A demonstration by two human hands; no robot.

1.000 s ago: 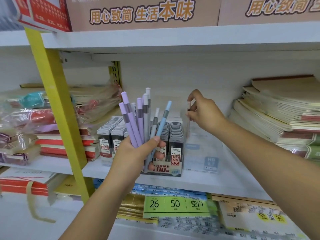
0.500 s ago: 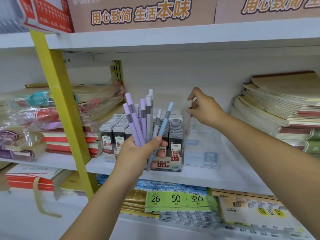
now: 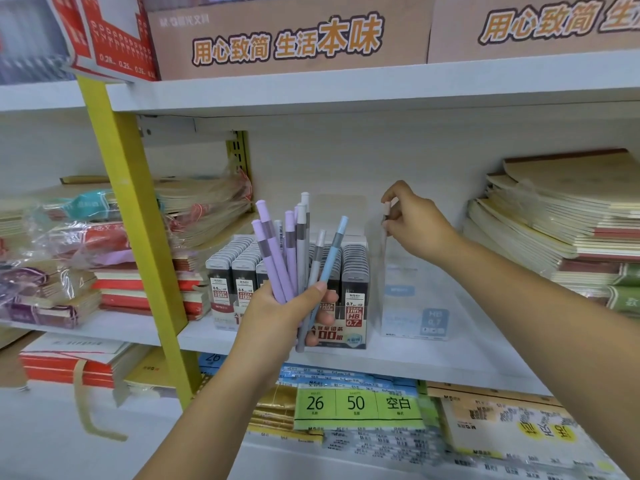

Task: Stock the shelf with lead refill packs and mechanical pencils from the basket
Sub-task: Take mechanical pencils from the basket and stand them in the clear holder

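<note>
Rows of lead refill packs (image 3: 221, 271) racked upright on shelf (image 3: 415, 362), labels out for browsing. Left hand (image 3: 277, 317) curled firmly round fanned bunch of mechanical pencils (image 3: 287, 258), caps up, kept close as ready supply. Right hand (image 3: 419, 223) pinching single pencil (image 3: 385, 216) near its cap at mouth of clear box (image 3: 415, 299), probably for standing it upright inside.

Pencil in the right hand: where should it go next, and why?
Probably straight down into the clear box: the right hand pinches the pencil upright over it, and the left hand grips a bunch more to follow.
</note>
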